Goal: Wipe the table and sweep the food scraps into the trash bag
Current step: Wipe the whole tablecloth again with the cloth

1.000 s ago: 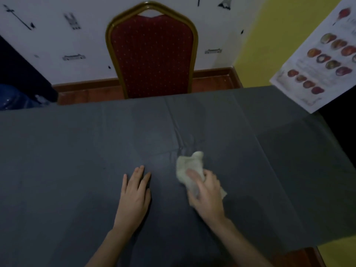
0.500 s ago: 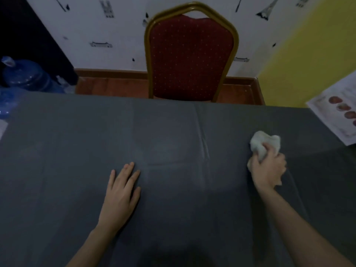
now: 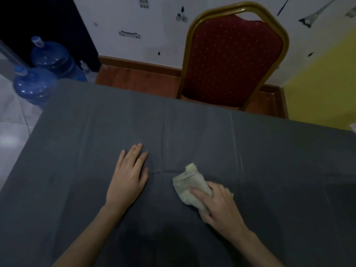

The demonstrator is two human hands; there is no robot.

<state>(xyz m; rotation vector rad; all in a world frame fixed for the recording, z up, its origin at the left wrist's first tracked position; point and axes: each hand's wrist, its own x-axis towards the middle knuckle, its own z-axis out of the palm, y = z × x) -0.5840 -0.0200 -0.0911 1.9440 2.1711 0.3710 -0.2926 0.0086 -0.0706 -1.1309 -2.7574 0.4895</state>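
A table covered with a dark grey cloth (image 3: 269, 155) fills most of the view. My right hand (image 3: 219, 205) presses a crumpled off-white rag (image 3: 187, 182) onto the cloth near the table's middle, fingers closed over the rag's near end. My left hand (image 3: 129, 174) lies flat on the cloth to the left of the rag, palm down, fingers together, holding nothing. I see no food scraps and no trash bag in the dim light.
A red padded chair (image 3: 231, 60) with a gold frame stands at the table's far edge. Two blue water jugs (image 3: 38, 81) stand on the floor beyond the table's far left corner. A yellow wall (image 3: 323, 83) is at the right.
My right hand slid the rag out to the right, then back left toward the table's middle. My left hand stayed flat on the cloth. My view turned left, showing the jugs.
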